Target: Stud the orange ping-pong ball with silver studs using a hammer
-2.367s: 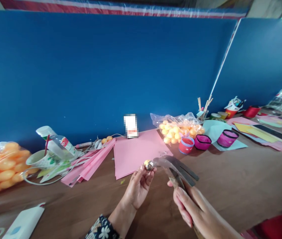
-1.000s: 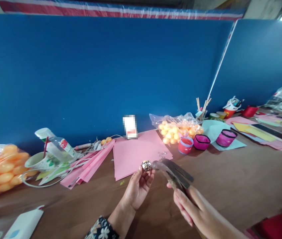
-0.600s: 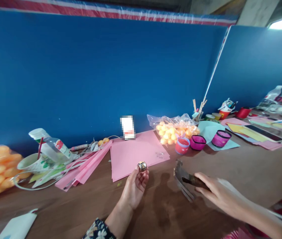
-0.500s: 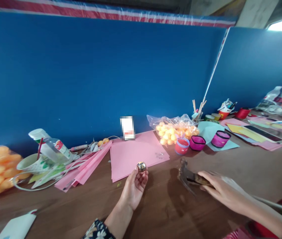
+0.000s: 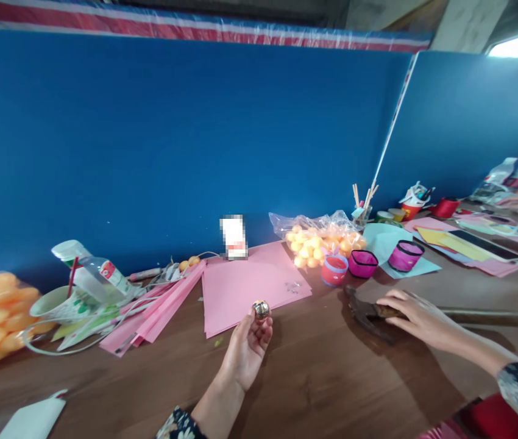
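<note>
Shiny, silvery-gold round ball (image 5: 261, 310)

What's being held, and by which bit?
The left hand pinches a shiny silvery-gold ball by its lower side. The right hand lies across the brown wooden handle of a dark-metal claw hammer, near its head; whether it grips is unclear.

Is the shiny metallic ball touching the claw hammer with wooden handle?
Apart. The head view shows brown table between the ball, held in the left hand, and the hammer, at the right hand.
</note>
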A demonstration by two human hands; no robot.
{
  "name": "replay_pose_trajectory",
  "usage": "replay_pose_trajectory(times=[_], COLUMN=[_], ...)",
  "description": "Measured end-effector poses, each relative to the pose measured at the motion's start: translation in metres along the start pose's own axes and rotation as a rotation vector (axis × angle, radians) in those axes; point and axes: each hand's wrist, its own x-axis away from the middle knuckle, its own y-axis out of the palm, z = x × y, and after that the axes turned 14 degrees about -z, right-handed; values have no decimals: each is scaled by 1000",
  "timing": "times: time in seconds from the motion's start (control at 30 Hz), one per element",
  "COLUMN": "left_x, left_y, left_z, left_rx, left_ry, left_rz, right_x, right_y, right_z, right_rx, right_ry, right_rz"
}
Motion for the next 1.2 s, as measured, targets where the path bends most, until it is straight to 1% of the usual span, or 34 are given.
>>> replay_pose_trajectory(times=[0.23,0.33,0.4,0.43,0.47,0.53,0.57,0.67,0.73,0.8,0.93,1.0,1.2], left_x=[-1,-1,-2,-2,-3,-4,-4,-4,-4,-5,-6,-6,-5], left_y=[-2,-4,-5,-5,-5,-5,-5,-6,-6,-7,-9,-9,-7], left_z=[-1,-2,-2,-2,-2,-3,-3,-3,-3,-3,-3,-3,-3], left_rx=[-3,-8,-17,-20,-22,-25,-26,-26,-26,-30,-36,-36,-46], left_ry=[-1,5,3,0,-3,-5,-7,-4,-5,-3,4,1,-6], left_rz=[-6,-17,-7,-5,-5,-10,-14,-23,-27,-20,11,15,10], right_x=[-7,-10,-12,-14,-16,-23,-28,-50,-70,-90,-123,-133,-149], right_y=[2,-3,-12,-17,-22,-29,-30,-23,-13,-4,8,12,25], right_z=[20,19,6,-5,-19,-53,-71,-118,-138,-149,-155,-157,-159], right_rx=[-15,42,111,143,161,145,129,74,58,78,96,102,125], right_ry=[-3,-8,2,13,9,-63,-103,-234,-278,-266,-121,-91,-84], right_rz=[-32,-45,-12,32,84,157,172,160,156,192,232,231,239])
